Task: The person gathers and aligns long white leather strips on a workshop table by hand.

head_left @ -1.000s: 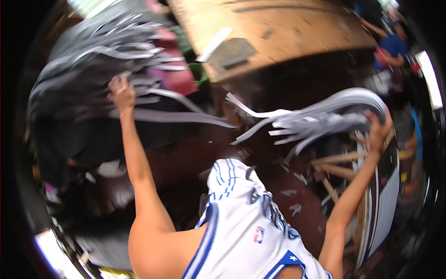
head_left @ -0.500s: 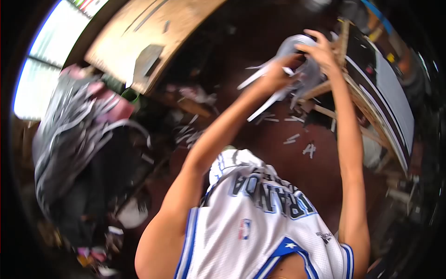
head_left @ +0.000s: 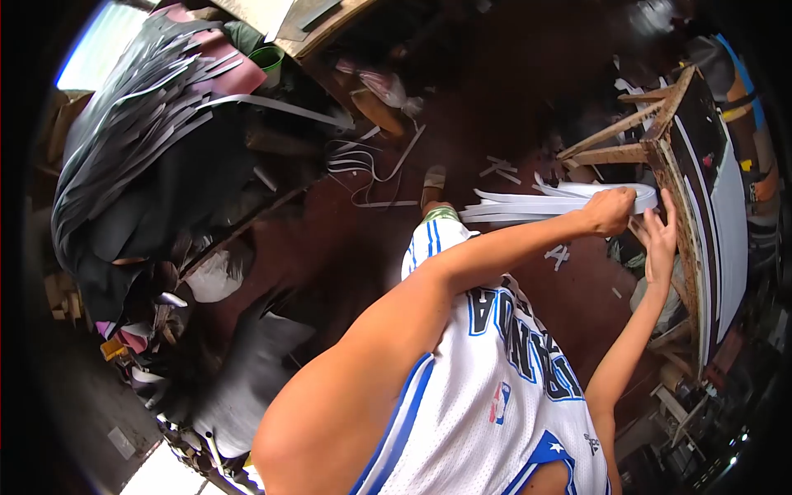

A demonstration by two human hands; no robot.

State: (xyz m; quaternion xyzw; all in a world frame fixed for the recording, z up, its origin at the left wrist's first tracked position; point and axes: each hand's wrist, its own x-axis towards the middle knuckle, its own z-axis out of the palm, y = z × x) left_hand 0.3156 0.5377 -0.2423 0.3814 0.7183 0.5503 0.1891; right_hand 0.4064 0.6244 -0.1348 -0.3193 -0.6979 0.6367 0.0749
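A bundle of long white strips is folded over into a loop at its right end, with loose tails pointing left above the floor. My left hand is closed around the bundle just short of that loop. My right hand has its fingers stretched out and apart, right at the looped end; its fingertips seem to touch the strips. Beside both hands stands a wooden-framed table with dark and white sheet material on its top.
Scraps of white strip lie on the dark red floor. To the left, a large heap of grey and black strips hangs over dark sheets. A green container stands near a wooden table. One foot shows below me.
My view has swung to the right. The bundle, blurred and held between both hands before, now stretches out sideways with my left hand around it and my right hand's fingers extended.
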